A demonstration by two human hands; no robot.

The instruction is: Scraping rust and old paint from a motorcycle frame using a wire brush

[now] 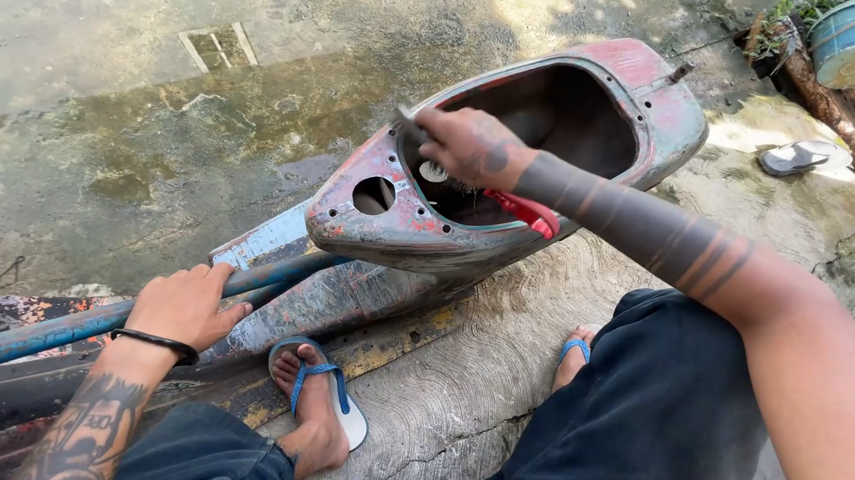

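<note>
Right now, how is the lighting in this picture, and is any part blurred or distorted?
Head view: dappled sun on the wet concrete ground; glare at top left; the scooter body shell cavity lies in deep shadow; right hand and left hand sharp; wide-angle bending at the edges.

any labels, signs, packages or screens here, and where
No packages, signs or screens in view.
Pale rectangular outline marking: on the wet concrete ground, top left; whitish lines, too blurred to tell more.
Nothing label-like shows on the worn red scooter body shell that the right hand reaches into, nor on the blue metal bar under the left hand.
</note>
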